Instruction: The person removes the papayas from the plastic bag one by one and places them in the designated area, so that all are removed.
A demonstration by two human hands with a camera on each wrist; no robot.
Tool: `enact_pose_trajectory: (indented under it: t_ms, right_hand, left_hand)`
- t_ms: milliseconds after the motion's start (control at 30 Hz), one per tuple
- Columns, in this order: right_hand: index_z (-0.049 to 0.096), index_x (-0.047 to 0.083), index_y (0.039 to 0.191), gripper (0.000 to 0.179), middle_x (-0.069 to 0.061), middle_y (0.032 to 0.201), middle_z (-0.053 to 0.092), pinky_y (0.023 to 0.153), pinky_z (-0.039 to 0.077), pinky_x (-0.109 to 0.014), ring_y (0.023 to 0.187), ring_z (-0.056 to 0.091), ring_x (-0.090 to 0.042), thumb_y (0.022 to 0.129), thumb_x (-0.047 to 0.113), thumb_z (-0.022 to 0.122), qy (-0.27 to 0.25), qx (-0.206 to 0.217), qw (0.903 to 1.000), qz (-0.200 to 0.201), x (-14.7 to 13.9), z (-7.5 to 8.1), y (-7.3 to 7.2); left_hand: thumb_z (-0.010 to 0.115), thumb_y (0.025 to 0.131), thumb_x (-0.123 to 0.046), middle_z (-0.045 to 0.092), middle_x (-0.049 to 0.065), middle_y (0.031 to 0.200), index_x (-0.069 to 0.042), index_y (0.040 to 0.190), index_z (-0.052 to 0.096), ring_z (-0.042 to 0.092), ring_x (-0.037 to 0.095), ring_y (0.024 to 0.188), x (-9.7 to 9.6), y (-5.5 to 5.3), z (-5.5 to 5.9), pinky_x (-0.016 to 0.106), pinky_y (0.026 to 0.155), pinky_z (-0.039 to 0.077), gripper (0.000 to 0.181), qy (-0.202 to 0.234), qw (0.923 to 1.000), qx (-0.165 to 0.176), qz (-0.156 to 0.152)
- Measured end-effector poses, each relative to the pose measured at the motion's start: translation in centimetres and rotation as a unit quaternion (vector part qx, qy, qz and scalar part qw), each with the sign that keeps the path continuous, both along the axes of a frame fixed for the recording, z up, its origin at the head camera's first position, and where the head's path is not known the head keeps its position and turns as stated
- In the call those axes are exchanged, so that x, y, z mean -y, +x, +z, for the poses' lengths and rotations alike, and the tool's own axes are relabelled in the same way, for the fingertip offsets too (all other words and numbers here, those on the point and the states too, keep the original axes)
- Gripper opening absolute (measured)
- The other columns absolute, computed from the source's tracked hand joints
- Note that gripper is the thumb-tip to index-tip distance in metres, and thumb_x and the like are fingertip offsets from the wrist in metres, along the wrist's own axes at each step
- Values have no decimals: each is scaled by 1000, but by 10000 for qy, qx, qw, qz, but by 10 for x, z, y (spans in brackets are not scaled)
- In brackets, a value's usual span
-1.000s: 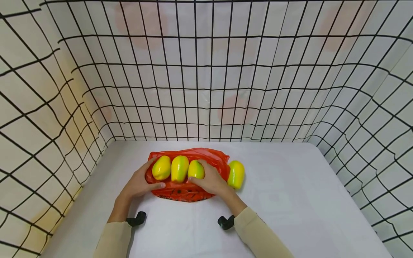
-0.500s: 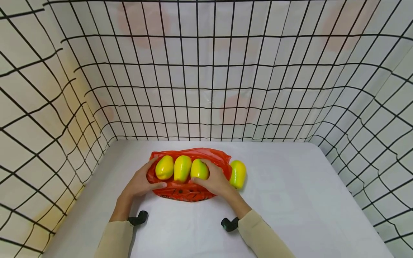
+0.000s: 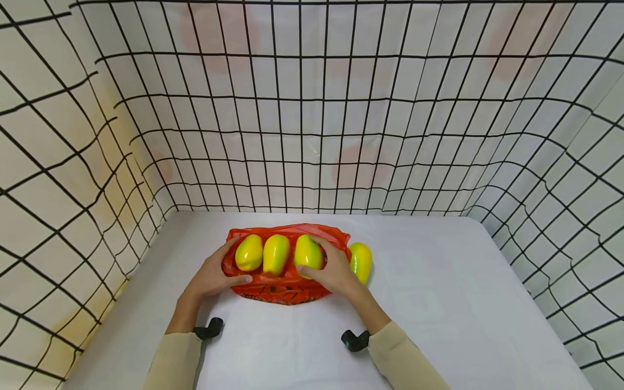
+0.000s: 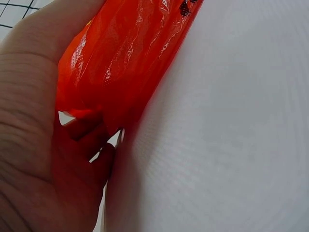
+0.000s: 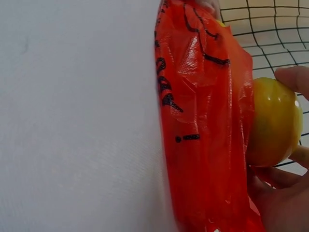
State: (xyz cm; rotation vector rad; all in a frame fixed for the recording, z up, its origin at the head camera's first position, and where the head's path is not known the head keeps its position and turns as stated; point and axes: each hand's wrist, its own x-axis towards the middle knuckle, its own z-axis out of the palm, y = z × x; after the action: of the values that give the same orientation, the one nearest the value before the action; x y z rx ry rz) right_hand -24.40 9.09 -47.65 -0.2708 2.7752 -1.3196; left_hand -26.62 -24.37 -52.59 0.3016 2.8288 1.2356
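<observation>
A red plastic bag (image 3: 278, 292) with black print lies on the white table, its mouth spread wide. Two glossy yellow-green mangoes, a left mango (image 3: 249, 253) and a middle mango (image 3: 276, 254), lie side by side in it. My right hand (image 3: 336, 271) grips a third mango (image 3: 307, 253) at the bag's right part, thumb in front and fingers behind; in the right wrist view this mango (image 5: 273, 121) stands out above the bag's edge. At the bag's left end my left hand (image 3: 212, 273) holds the plastic between thumb and fingers, some fingers showing through the red film (image 4: 91, 96).
One more mango (image 3: 361, 262) lies on the table just outside the bag, to the right of my right hand. Black wire mesh (image 3: 312, 132) in front of white sheeting walls the table (image 3: 439, 303) at the back and both sides. Each wrist wears a black camera mount (image 3: 209, 329).
My right hand has moved right with its mango, widening the gap to the middle mango. The left hand keeps its place at the bag's left end.
</observation>
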Motion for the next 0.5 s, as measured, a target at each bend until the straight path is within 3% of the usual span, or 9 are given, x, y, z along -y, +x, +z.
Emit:
enact_pose_trajectory:
  t_ms: [267, 500]
  right_hand:
    - [40, 39, 155, 82, 3, 151, 51, 104, 54, -53, 129, 53, -25, 85, 51, 80, -241, -180, 9995, -53, -11, 6, 3]
    - [42, 34, 154, 80, 0, 147, 53, 101, 57, -49, 128, 53, -26, 85, 49, 81, -406, -125, 9990, -152, -23, 14, 7]
  left_hand:
    - [88, 69, -60, 40, 15, 162, -25, 164, 26, 42, 42, 145, -1, 1, 2, 64, 108, 48, 119, 36, 10000, 20, -14]
    - [87, 69, -61, 41, 14, 161, -25, 164, 26, 43, 41, 144, -1, 1, 1, 64, 107, 49, 118, -28, 10000, 8, 28]
